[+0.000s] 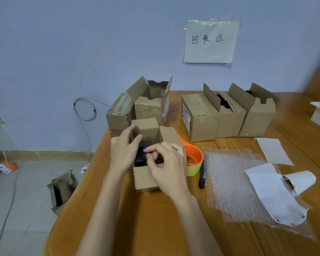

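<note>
While my right hand point(166, 167) pinches the black item point(141, 157) low inside the box point(146, 179), my left hand point(124, 152) lies straight-fingered on its left wall. Risk, I'd say: item snags a flap, box tips toward the orange ring point(194, 157) right of that hand.

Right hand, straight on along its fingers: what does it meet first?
Right hand meets the black item in the open box first; fingertips seem to touch it. Left hand sits just beyond; depth unclear.
</note>
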The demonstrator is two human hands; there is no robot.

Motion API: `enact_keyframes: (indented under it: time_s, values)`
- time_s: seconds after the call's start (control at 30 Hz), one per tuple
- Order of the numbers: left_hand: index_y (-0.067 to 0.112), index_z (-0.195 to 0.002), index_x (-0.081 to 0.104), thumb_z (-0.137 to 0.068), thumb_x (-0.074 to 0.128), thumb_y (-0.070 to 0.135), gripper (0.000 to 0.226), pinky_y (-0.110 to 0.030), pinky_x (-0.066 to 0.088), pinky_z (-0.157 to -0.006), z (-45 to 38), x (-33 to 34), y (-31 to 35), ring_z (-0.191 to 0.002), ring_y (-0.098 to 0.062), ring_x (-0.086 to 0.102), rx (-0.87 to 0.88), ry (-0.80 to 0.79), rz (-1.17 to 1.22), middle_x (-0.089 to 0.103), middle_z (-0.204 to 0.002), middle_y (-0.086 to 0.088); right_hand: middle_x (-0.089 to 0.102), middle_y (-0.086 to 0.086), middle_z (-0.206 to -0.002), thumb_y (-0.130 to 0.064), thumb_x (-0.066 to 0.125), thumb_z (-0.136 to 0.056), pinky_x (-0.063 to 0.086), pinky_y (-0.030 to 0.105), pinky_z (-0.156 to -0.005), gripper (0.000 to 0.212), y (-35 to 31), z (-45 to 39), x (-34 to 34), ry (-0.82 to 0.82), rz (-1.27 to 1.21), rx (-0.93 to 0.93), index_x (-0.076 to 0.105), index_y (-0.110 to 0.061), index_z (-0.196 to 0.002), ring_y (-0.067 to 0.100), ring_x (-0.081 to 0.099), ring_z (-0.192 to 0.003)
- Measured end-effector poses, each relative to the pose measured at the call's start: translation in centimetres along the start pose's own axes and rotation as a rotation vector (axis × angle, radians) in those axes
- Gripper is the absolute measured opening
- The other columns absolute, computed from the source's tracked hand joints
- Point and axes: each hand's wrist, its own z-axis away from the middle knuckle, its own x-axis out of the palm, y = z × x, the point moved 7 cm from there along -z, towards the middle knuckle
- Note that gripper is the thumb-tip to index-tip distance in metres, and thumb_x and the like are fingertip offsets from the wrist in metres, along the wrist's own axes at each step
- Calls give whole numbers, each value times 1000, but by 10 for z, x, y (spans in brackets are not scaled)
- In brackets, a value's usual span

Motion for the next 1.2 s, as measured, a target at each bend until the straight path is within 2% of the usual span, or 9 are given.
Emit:
enact_keyframes:
  time_s: [0.1,0.2,0.3,0.4,0.53,0.67,0.77,0.93,1.2]
  values:
    - [29,-141,45,-99,47,29,42,-25,29,-85,4,1,7,-111,-8,31,19,59,-122,50,-109,8,53,-17,-92,-33,58,-89,26,14,-97,15,5,0,5,1,14,-12,68,-34,-100,5,49,-100]
    - [27,-138,48,-99,46,29,39,-27,30,-86,6,-1,12,-104,-8,28,27,91,-185,53,-113,0,50,-16,-99,-37,55,-90,23,11,-98,19,6,0,6,11,22,-12,66,-33,-105,7,54,-98]
    - [23,-137,50,-100,45,27,37,-36,32,-101,8,-1,16,-122,-17,31,51,86,-236,53,-130,-1,50,-14,-101,-38,59,-86,20,7,-97,21,5,1,4,41,-14,23,65,-31,-105,5,56,-94]
    - [20,-139,48,-102,40,25,38,-39,27,-111,6,2,16,-140,-19,26,57,38,-187,49,-142,0,48,-16,-105,-37,72,-79,22,10,-99,26,6,-4,4,-32,-68,99,65,-32,-104,2,59,-90]
    - [21,-138,49,-103,36,25,37,-37,30,-110,5,1,14,-137,-18,35,61,23,-121,49,-143,2,44,-15,-111,-34,78,-76,39,30,-101,35,0,-19,1,-208,-48,191,64,-29,-108,3,59,-96]
    - [25,-133,55,-103,36,24,36,-34,37,-105,8,-8,14,-128,-13,44,35,94,2,55,-136,6,44,-5,-128,-40,69,-83,34,31,-101,35,-17,-40,-13,-173,341,113,66,-21,-111,16,41,-118]
    - [25,-131,57,-103,36,21,35,-26,36,-97,8,-12,13,-120,-7,46,21,108,60,56,-132,8,37,7,-144,-47,65,-84,28,38,-106,48,-14,-45,-3,-338,518,181,65,-12,-116,29,28,-131]
    - [24,-129,59,-101,37,14,37,-21,34,-93,8,-11,9,-115,-2,44,-4,87,168,56,-125,12,7,14,-161,-65,61,-79,11,47,-116,76,-4,-36,22,-575,560,272,53,-14,-135,37,1,-146]
    - [19,-120,62,-95,44,3,35,-11,41,-75,11,-13,0,-115,-9,53,-86,132,354,61,-118,8,-1,19,-161,-59,67,-79,8,50,-117,76,2,-33,30,-575,481,333,51,-10,-135,39,-3,-147]
